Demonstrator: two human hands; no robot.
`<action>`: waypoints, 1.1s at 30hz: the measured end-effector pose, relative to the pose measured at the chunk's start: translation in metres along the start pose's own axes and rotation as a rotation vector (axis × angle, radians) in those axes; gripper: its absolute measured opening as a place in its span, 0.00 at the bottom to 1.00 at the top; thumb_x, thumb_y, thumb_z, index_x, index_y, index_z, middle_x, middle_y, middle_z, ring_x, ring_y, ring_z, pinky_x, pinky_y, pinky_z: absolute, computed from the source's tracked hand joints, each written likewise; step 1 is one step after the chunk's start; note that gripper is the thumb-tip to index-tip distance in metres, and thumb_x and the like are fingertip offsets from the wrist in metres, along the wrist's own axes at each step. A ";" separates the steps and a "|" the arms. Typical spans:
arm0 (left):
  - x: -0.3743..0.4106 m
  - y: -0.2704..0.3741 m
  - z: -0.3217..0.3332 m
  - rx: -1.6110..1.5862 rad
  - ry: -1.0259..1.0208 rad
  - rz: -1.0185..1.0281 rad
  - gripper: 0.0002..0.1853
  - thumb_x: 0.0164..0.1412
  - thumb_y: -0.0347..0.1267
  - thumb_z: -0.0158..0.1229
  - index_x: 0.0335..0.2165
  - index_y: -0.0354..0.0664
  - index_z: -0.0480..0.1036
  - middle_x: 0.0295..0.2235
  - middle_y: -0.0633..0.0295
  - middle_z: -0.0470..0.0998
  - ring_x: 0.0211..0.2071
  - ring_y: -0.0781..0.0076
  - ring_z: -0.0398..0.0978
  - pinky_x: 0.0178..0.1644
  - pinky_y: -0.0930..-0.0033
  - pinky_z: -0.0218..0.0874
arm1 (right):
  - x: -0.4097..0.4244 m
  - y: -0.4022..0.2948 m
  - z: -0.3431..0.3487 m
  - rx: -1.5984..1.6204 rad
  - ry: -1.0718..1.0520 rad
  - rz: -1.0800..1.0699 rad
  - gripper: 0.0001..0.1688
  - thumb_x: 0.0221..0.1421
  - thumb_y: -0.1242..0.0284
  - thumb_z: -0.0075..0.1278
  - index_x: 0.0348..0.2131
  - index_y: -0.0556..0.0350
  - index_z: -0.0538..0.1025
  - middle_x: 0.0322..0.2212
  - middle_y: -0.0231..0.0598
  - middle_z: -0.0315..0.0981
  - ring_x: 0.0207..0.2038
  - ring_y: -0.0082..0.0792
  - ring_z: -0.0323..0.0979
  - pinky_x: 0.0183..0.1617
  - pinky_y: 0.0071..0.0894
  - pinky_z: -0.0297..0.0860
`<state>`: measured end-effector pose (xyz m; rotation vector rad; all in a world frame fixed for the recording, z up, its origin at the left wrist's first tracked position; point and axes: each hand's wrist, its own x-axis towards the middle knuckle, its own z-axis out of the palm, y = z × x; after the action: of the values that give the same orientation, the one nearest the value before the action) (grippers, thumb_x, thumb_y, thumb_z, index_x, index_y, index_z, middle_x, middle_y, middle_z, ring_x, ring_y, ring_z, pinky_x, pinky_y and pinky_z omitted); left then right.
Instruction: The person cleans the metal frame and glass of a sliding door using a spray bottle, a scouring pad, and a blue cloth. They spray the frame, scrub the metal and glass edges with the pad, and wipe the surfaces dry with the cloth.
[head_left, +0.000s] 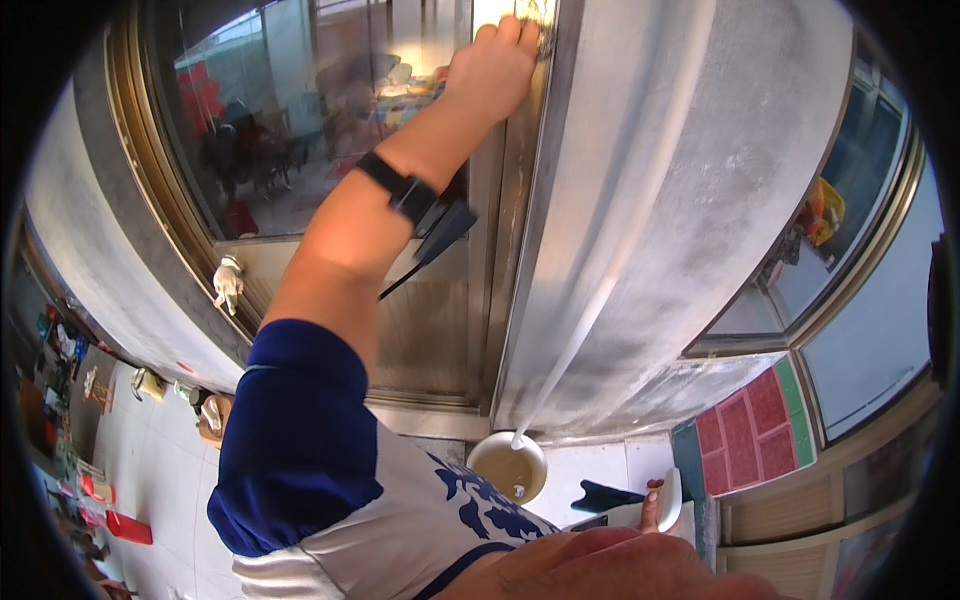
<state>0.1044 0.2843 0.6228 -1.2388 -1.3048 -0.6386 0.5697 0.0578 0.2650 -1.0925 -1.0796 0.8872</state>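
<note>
My left hand (496, 71) is raised with bent fingers against the metal door frame (517, 142), near its brightly lit upper part. Whether it pinches something there is hidden. A black strap with a small device (412, 196) circles my left forearm. Low on the right, the fingers of my right hand (651, 510) wrap around a white, smooth, curved object (670, 499); most of that hand is hidden. Beside it lies a dark blue piece (609, 496), its kind unclear. A white pipe (562, 360) runs down along the wall into a round basin (540, 459) of cloudy, brownish liquid.
The glazed door (300, 120) stands before me, with a pale glove (228, 283) at its left edge. To the right are a grey wall (720, 165), a window (780, 300) and red tiles (754, 427). A red container (129, 527) and other items stand on the left floor.
</note>
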 end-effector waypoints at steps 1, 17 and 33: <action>0.001 -0.003 0.001 0.002 0.034 0.039 0.20 0.50 0.30 0.59 0.45 0.46 0.73 0.36 0.63 0.71 0.37 0.65 0.74 0.30 0.65 0.74 | -0.003 0.003 -0.003 0.007 0.001 0.017 0.24 0.55 0.69 0.61 0.46 0.65 0.74 0.40 0.42 0.75 0.45 0.35 0.71 0.56 0.38 0.64; 0.100 -0.037 -0.020 -0.180 0.045 0.011 0.10 0.63 0.34 0.48 0.39 0.42 0.71 0.36 0.53 0.74 0.39 0.51 0.75 0.39 0.50 0.68 | 0.015 0.001 0.005 0.076 -0.003 0.059 0.21 0.55 0.75 0.60 0.46 0.65 0.74 0.40 0.40 0.75 0.45 0.33 0.71 0.53 0.34 0.65; 0.097 -0.047 -0.034 -0.042 0.076 0.172 0.09 0.61 0.33 0.49 0.40 0.46 0.72 0.35 0.54 0.72 0.39 0.53 0.74 0.40 0.52 0.68 | 0.026 0.011 0.014 0.130 -0.011 0.095 0.23 0.54 0.69 0.62 0.46 0.64 0.74 0.39 0.40 0.75 0.44 0.33 0.71 0.54 0.35 0.64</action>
<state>0.0959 0.2661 0.7342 -1.3323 -1.1132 -0.5867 0.5619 0.0880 0.2619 -1.0382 -0.9719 1.0257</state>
